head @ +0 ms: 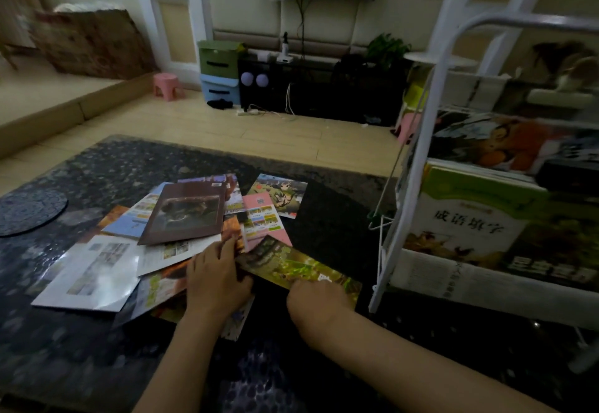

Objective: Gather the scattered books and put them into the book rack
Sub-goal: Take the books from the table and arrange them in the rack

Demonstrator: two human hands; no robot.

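Several thin books lie scattered on the dark patterned table [97, 347]. A brown-covered book [184, 213] tops the pile, a white one [94, 273] lies at the left, a pink one [262, 218] in the middle. A green-covered book [291, 263] is lifted at a tilt; my right hand [319, 304] grips its near edge and my left hand [215, 278] holds its left end, fingers over the pile. The white metal book rack [418, 159] stands at the right with several books in it, a green-and-white one [470, 218] in front.
A round dark mat [29, 210] lies at the table's left. A black book or sheet [330, 234] rests between the pile and the rack. Beyond the table are wooden floor, a pink stool [166, 85], green and blue boxes [218, 72] and a black cabinet [324, 88].
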